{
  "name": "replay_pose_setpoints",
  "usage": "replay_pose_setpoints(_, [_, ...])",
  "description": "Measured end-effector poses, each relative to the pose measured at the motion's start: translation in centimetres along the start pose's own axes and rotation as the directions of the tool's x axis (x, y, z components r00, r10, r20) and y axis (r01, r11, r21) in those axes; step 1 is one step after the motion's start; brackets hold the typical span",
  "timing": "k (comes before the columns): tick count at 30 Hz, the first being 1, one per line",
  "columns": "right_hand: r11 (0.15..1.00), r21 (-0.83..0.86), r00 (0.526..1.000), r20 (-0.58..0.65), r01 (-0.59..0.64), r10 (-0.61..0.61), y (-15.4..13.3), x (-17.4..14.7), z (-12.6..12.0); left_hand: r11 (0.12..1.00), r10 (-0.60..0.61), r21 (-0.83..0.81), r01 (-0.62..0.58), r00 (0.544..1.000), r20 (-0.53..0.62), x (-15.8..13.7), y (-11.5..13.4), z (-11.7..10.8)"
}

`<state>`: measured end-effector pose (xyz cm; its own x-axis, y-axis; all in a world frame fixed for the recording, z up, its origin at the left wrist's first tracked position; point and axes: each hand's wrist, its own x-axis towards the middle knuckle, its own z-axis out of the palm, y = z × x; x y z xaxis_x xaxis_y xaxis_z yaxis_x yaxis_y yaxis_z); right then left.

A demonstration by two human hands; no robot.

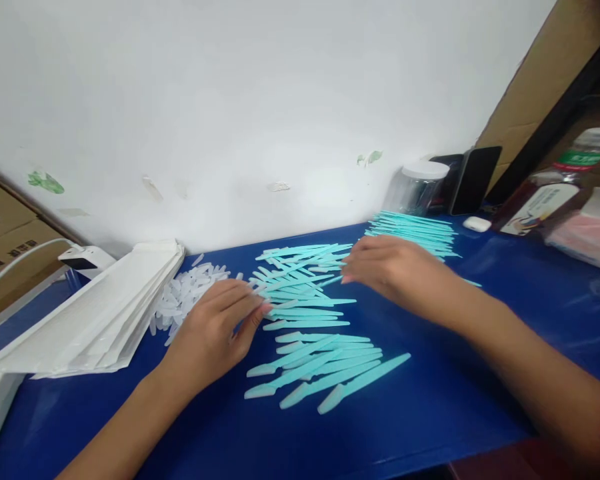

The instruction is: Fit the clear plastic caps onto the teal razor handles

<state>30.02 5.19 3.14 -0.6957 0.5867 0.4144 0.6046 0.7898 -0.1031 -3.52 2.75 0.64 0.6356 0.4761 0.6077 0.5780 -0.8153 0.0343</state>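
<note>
My right hand point(387, 267) pinches the handle of a turquoise eyebrow razor point(330, 281) held over a loose pile of similar razors. The blade end of that razor points toward my left hand point(223, 320), whose thumb and fingers are closed on a small translucent blade cap point(259, 289). Fingers and the pile partly hide whether cap and blade touch. Nearer to me, several turquoise razors point(370, 381) lie fanned out, handles to the right. A heap of translucent caps point(193, 287) lies just beyond my left hand.
White padded envelopes point(95, 313) are stacked at left, near a white device point(87, 260) with a cable. Behind my right hand lie more razors point(415, 228), a lidded jar point(423, 187), a dark phone point(475, 180) and a white earbud case point(477, 224). A bottle point(545, 190) stands far right.
</note>
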Motion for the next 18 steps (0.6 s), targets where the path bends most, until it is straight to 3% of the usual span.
replay_pose_setpoints(3, [0.96,-0.128,0.966,0.033,-0.25,0.256,3.3,-1.3,-2.2,0.999,-0.022,0.039,0.022,1.0,-0.006,0.0,-0.7,-0.2])
replay_pose_setpoints(5, [0.836,-0.253,0.864,0.003,-0.487,0.504,5.4,-2.3,-3.4,0.999,-0.033,0.03,0.032,0.999,0.029,-0.2,-0.4,0.0])
replay_pose_setpoints(7, [0.707,-0.32,0.75,-0.016,-0.63,0.661,7.0,-3.1,-4.1,0.999,-0.04,0.007,0.04,0.996,0.085,-0.3,0.3,0.3])
replay_pose_setpoints(9, [0.642,-0.347,0.68,0.015,-0.684,0.733,8.0,-3.5,-4.3,0.999,-0.049,-0.004,0.05,0.99,0.133,-0.3,1.0,0.5])
replay_pose_setpoints(12, [0.602,-0.388,0.632,0.06,-0.698,0.772,8.3,-3.3,-3.8,0.998,-0.06,0.022,0.058,0.987,0.148,-0.3,1.4,0.3])
replay_pose_setpoints(15, [0.569,-0.432,0.61,0.053,-0.7,0.79,8.1,-3.1,-3.0,0.995,-0.075,0.079,0.065,0.988,0.136,-0.2,1.1,0.1])
replay_pose_setpoints(18, [0.599,-0.433,0.634,0.078,-0.673,0.769,8.3,-3.3,-2.4,0.986,-0.091,0.149,0.07,0.986,0.141,-0.2,0.7,-0.1])
